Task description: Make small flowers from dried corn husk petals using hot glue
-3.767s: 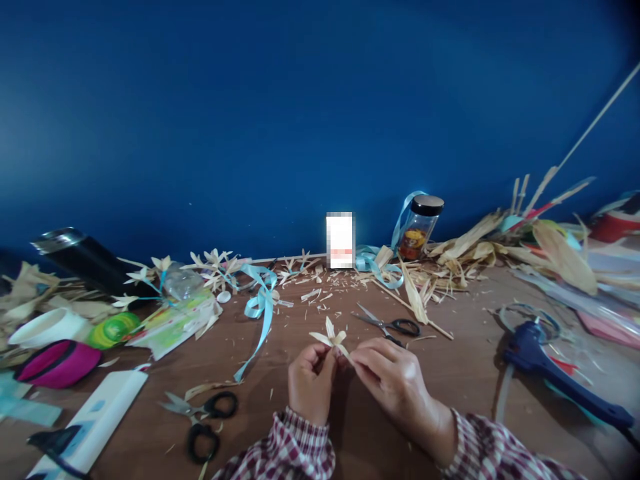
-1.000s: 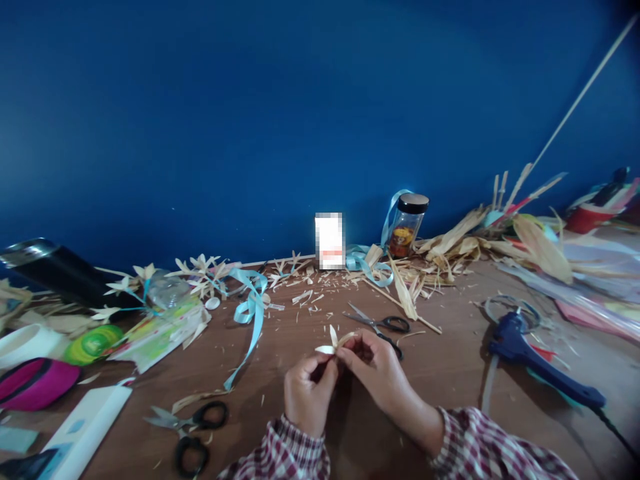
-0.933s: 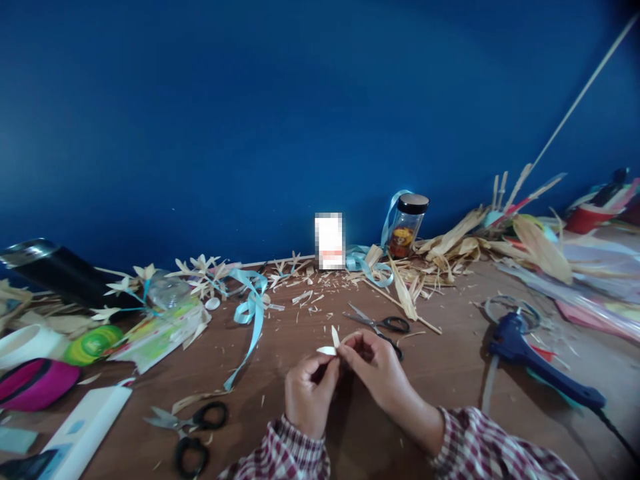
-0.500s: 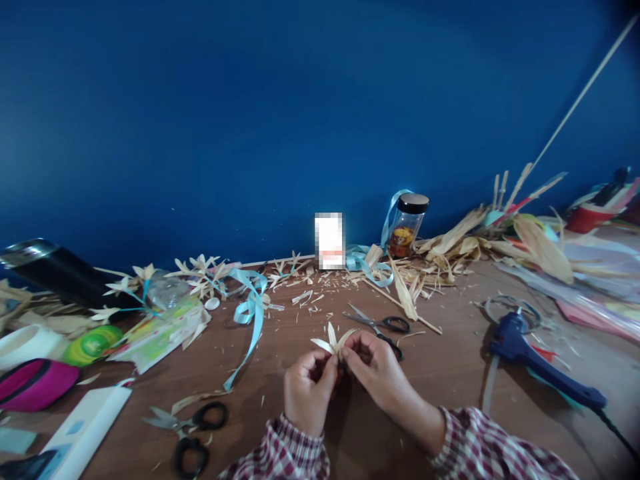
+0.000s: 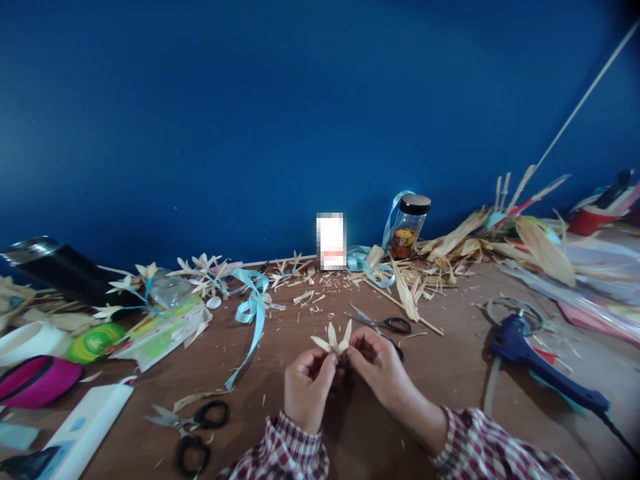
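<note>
A small pale flower of dried corn husk (image 5: 333,339) points its petals upward between my hands, above the brown table. My left hand (image 5: 310,383) is closed, pinching the flower's base between thumb and fingers. From the other side my right hand (image 5: 377,360) is closed too, thumb and fingertips at the base of the right petal. The lower part of the flower is hidden by my fingers. Just beyond my right hand lies a pair of scissors (image 5: 383,323) with black handles, partly covered by that hand.
A second pair of scissors (image 5: 193,423) lies front left. Light blue ribbon (image 5: 253,307) trails across the table. At right rests a blue glue gun (image 5: 545,370). Husk scraps (image 5: 450,260), a lidded jar (image 5: 410,223) and finished husk flowers (image 5: 203,270) line the blue wall.
The right petal, bent over under my right fingers before, now stands more upright. My right fingertips have slid down toward its base. My left hand stays in place.
</note>
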Demonstrator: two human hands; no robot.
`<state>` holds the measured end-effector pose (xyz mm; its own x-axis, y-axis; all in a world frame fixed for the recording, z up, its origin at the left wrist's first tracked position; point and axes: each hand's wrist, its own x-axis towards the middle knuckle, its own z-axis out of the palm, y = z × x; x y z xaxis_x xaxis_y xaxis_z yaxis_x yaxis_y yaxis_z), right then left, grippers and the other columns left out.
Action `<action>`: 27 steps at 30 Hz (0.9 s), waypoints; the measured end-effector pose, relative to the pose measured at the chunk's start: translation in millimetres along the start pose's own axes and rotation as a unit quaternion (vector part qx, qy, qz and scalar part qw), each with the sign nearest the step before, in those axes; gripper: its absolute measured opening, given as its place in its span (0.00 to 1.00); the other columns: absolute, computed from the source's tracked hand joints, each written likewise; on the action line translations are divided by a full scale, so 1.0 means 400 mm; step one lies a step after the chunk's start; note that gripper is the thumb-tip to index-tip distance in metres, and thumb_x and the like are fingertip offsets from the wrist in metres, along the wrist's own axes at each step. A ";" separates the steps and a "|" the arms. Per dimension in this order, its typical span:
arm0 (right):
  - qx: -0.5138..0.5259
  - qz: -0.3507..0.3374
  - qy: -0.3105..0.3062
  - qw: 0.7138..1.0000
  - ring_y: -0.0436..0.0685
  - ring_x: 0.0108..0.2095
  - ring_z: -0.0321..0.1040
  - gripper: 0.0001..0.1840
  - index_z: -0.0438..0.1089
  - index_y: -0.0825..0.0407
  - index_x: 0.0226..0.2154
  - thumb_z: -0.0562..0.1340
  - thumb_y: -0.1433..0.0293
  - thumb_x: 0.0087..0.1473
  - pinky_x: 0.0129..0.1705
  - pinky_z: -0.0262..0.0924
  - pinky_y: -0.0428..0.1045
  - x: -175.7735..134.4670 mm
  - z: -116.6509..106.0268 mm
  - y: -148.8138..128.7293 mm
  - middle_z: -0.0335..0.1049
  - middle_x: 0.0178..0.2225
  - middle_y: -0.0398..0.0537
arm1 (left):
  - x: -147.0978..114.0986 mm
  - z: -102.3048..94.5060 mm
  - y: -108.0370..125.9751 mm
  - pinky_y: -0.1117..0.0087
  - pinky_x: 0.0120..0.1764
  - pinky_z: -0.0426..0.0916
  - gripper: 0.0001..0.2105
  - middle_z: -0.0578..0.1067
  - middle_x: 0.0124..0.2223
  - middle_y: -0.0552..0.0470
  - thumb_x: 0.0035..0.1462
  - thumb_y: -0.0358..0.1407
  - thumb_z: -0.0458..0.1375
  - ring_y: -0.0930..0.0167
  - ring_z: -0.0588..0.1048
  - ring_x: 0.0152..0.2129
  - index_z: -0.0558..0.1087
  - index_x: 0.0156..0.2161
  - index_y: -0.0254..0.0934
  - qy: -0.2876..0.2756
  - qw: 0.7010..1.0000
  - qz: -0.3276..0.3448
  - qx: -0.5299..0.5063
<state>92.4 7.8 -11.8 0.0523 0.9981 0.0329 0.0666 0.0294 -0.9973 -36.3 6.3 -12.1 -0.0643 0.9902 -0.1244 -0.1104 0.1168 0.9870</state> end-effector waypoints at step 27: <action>0.064 0.035 -0.049 0.996 0.49 0.25 0.63 0.08 0.65 0.53 0.25 0.62 0.66 0.47 0.28 0.58 0.44 -0.003 0.002 -0.011 0.65 0.23 0.41 | 0.001 0.007 -0.004 0.76 0.19 0.69 0.10 0.75 0.21 0.52 0.40 0.38 0.64 0.75 0.71 0.15 0.75 0.26 0.31 0.022 0.999 -0.011 -0.027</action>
<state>91.1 6.6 -7.6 -0.0458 0.9983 -0.0370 -0.0619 -0.0398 -0.9973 -33.4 6.8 -13.5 -0.1043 0.9829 -0.1521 -0.1665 0.1335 0.9770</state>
